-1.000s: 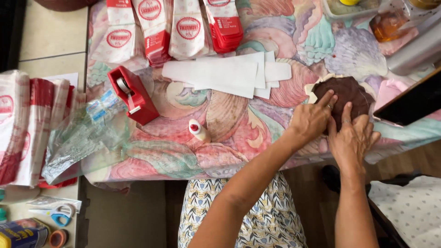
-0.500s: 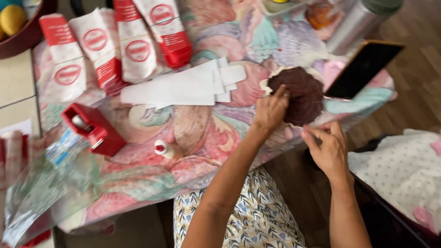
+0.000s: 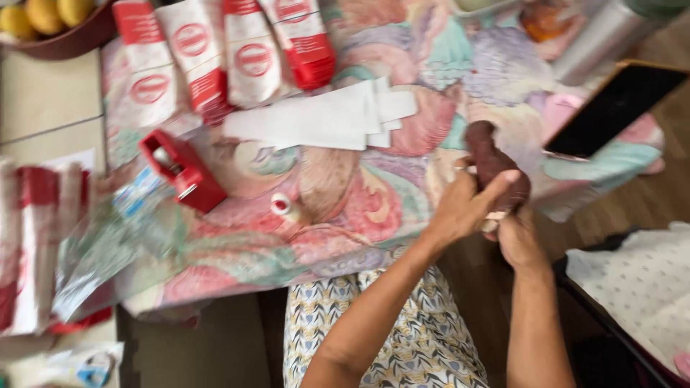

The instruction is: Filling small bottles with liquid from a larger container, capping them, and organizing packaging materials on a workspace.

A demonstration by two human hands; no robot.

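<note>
Left hand (image 3: 467,208) | grip closed around dark brown rolled lump (image 3: 496,162) | right hand (image 3: 519,237) | grip wrapped beneath it (blurred) | lump held above bench (image 3: 345,208) edge, beside black phone (image 3: 614,108)

floral-clothed table (image 3: 402,194), pale tiled floor (image 3: 43,100)

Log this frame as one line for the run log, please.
left hand: wrapped round brown lump | right hand: under it, grip hidden | lump: lifted off patterned cloth | nearby: red tape dispenser, white paper strips, dark phone
</note>
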